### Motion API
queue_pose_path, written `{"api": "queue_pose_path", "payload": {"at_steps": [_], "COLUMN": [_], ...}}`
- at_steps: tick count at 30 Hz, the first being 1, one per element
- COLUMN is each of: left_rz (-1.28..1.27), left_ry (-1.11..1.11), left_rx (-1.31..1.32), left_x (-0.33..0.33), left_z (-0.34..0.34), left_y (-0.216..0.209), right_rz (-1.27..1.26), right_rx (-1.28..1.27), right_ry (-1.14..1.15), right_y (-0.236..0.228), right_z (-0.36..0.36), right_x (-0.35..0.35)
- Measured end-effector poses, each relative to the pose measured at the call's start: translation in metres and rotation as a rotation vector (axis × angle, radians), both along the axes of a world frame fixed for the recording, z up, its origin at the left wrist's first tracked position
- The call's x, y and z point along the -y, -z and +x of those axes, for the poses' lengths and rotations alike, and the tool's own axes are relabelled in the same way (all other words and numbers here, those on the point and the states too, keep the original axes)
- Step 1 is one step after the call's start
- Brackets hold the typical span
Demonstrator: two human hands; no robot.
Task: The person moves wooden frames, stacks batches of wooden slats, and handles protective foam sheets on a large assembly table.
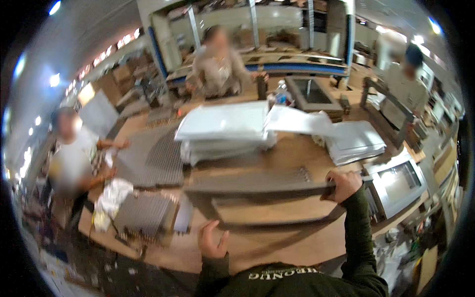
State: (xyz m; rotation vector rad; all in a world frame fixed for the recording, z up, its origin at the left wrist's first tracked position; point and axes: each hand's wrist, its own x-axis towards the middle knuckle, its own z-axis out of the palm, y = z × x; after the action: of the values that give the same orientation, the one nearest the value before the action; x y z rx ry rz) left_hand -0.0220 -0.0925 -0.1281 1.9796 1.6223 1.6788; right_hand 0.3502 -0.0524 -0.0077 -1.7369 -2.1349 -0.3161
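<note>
A dark grey rectangular frame [264, 195] with an open middle is tilted over the wooden table in front of me, smeared by motion. My right hand [345, 186] is closed around its upper right corner. Beside the frame's lower left side, my left hand [213, 241] has thumb and fingers apart, with nothing in it. A silver-grey framed panel with a window [398, 178] lies just right of my right hand. Beyond the frame rises a tall stack of white sheets or sleeves [222, 123].
A smaller white stack [355, 141] lies at right, near several dark frames [311, 94]. Ribbed dark strips [153, 153] and a white cloth [113, 198] cover the table's left. Co-workers stand at left [74, 153], far side [217, 64] and far right [405, 84].
</note>
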Motion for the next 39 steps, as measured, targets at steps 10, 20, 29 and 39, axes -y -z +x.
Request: {"api": "queue_pose_path", "payload": {"at_steps": [10,20,29,39], "left_rz": [-1.381,-1.510,-0.247,-0.011], "left_ry": [0.943,0.785,0.488,0.333], "left_rx": [1.304,1.565,1.005,-0.591], "left_x": [0.033,0.055,-0.032,0.004], "left_z": [0.067,0.128,0.058,0.088], "left_y": [0.132,0.177,0.037,-0.261], "right_rz": [-0.194,-0.277,-0.006,-0.121], "right_rx": [0.121,-0.001,-1.037,-1.654], "right_ry": [0.041,0.014,-0.088,-0.364], "right_y": [-0.058,-0.037,0.043,0.111], "right_z": [-0.040,-0.013,0.039,-0.051], "right_x": [0.027,0.061,0.080,0.040]}}
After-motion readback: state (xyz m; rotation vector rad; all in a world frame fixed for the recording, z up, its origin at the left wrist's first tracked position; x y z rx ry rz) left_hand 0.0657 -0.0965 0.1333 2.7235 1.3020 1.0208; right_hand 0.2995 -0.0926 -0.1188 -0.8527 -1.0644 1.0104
